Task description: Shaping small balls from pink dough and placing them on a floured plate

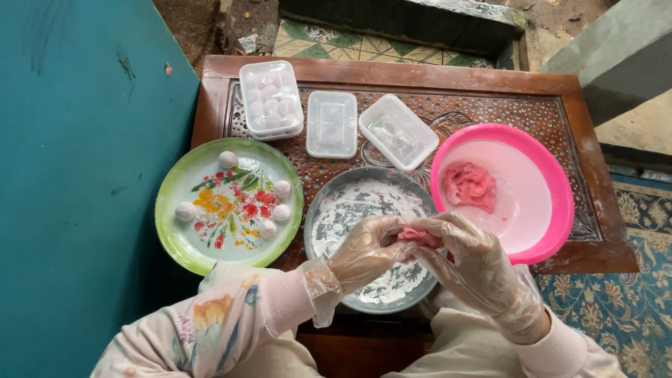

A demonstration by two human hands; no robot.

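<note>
Both hands wear thin clear gloves: the left hand (365, 253) and the right hand (476, 269) meet over the grey floured plate (343, 210), their fingers closed around a small pink dough piece (420, 238) held between them. On the carved wooden surface (490, 105), a pink bowl (553, 189) just right of the plate holds a larger pink dough lump (470, 186). To the left, a flowered green-rimmed plate (175, 231) carries five white dough balls (228, 159), with three clear plastic boxes (331, 124) behind.
</note>
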